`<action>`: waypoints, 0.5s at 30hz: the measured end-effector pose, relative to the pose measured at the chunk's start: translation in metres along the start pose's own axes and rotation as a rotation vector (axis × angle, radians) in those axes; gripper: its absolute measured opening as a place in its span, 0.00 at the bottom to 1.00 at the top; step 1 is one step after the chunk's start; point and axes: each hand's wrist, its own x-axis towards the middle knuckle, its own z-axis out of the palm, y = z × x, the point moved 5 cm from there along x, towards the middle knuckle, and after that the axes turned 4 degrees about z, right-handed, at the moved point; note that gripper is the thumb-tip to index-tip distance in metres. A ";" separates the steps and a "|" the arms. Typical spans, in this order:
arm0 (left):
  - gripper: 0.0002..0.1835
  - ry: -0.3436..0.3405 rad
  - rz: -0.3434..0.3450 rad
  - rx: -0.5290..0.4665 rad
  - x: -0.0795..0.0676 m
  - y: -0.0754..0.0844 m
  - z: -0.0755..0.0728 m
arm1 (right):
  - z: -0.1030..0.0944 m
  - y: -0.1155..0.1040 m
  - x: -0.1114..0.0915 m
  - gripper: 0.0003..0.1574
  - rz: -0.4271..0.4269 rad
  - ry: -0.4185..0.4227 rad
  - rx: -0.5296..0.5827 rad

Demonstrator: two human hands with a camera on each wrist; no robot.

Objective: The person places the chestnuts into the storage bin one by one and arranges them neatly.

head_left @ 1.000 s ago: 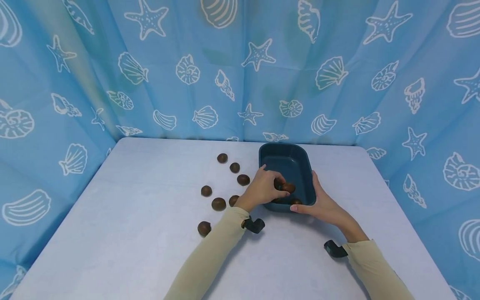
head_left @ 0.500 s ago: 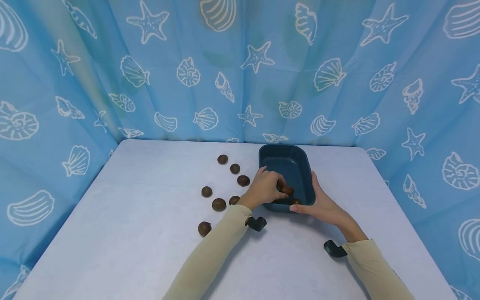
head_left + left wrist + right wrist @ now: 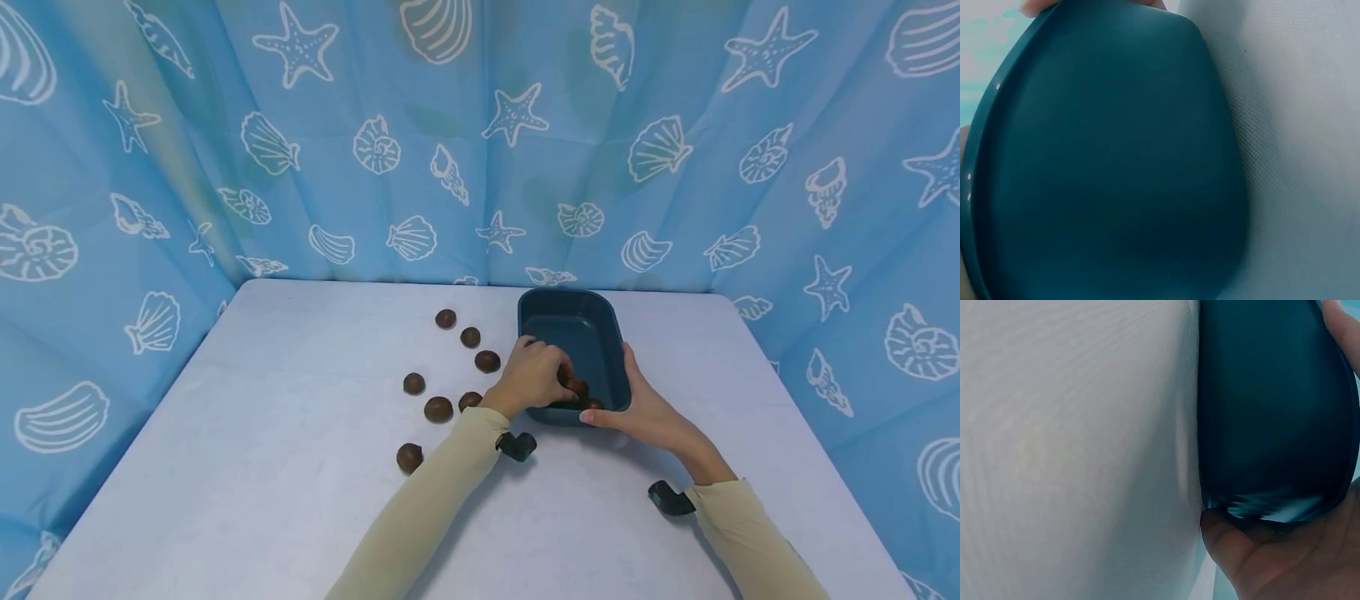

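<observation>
A dark teal rectangular container (image 3: 570, 302) stands at the back right of the table. My left hand (image 3: 534, 375) reaches over its left rim, fingers curled down round a chestnut (image 3: 576, 388) low inside the near end. Another chestnut (image 3: 593, 403) lies beside it by the near wall; others are partly hidden behind my fingers. At the near right corner my right hand (image 3: 648, 412) holds the container, thumb on the near rim and fingers along the right side. In the right wrist view the thumb (image 3: 1225, 544) presses against the container's wall (image 3: 1266, 406).
Several chestnuts lie loose left of the container, among them a far chestnut (image 3: 446, 318), a middle chestnut (image 3: 438, 409) and a near chestnut (image 3: 409, 457) beside my left sleeve (image 3: 427, 508). A blue shell-patterned curtain (image 3: 450, 167) hangs behind the white table (image 3: 262, 433).
My left hand has sunk slightly deeper into the container, and the chestnut at its fingertips has come down towards the near wall. The right hand keeps its hold.
</observation>
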 end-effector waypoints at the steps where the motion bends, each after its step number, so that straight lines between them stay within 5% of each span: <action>1: 0.15 -0.001 0.000 0.005 0.000 0.000 0.000 | 0.000 0.000 0.000 0.86 0.000 0.001 0.001; 15: 0.13 -0.027 0.006 0.018 0.003 -0.001 0.001 | 0.000 0.001 0.001 0.86 -0.005 0.002 -0.012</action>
